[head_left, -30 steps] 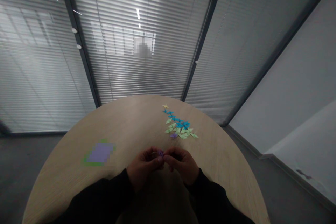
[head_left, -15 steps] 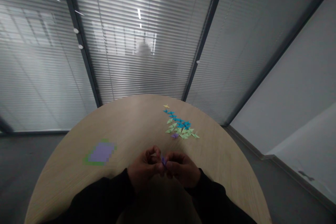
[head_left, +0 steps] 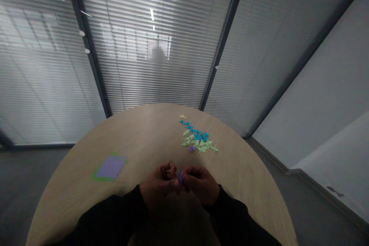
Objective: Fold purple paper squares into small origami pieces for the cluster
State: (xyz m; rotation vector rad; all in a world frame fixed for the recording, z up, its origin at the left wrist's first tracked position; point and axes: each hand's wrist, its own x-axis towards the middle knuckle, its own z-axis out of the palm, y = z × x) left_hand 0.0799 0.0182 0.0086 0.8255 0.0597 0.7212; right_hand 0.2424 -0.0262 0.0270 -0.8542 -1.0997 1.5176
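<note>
A small piece of folded purple paper (head_left: 180, 177) is pinched between my two hands, over the near part of the table. My left hand (head_left: 160, 184) grips it from the left with thumb and fingertips. From the right, my right hand (head_left: 201, 184) holds it the same way, and the fingertips hide much of the paper. Beyond my hands lies a cluster of small folded paper pieces: blue ones (head_left: 198, 134), pale green ones (head_left: 203, 145), a purple one (head_left: 191, 148) and a yellow one (head_left: 182, 116) at the far end.
The round wooden table (head_left: 138, 130) spreads out around my hands. On its left lies a blurred stack of purple and green paper sheets (head_left: 111, 167). Glass panels with blinds (head_left: 161, 80) stand behind the table, and a white wall (head_left: 323, 103) rises at right.
The folded purple paper shows slightly more between my fingertips. Both hands keep nearly the same place and grip.
</note>
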